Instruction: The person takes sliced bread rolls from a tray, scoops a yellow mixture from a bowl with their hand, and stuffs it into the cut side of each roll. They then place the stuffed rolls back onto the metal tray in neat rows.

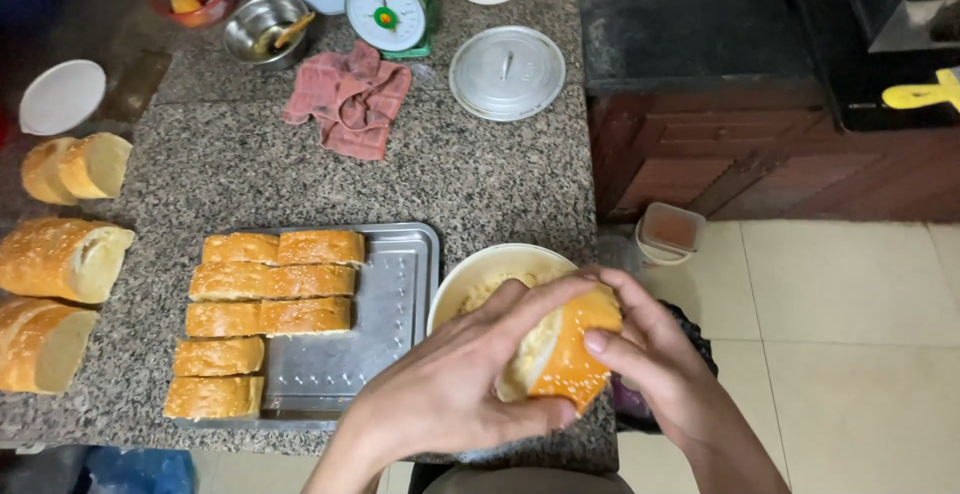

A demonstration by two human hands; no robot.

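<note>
I have both hands clamped on one sesame bread piece [570, 354], the left hand [450, 384] cupped over its pale cut side and the right hand [650, 354] gripping its crust, just above the cream bowl [480, 269] at the table's [480, 184] near edge. The bowl seems to hold a yellowish filling, though my hands hide most of it. Beside it, the metal tray [400, 294] carries rows of cut bread slices [270, 279].

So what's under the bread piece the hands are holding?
A cream bowl with pale yellowish filling sits beneath the bread piece. Both hands and the bread cover most of its contents.
</note>
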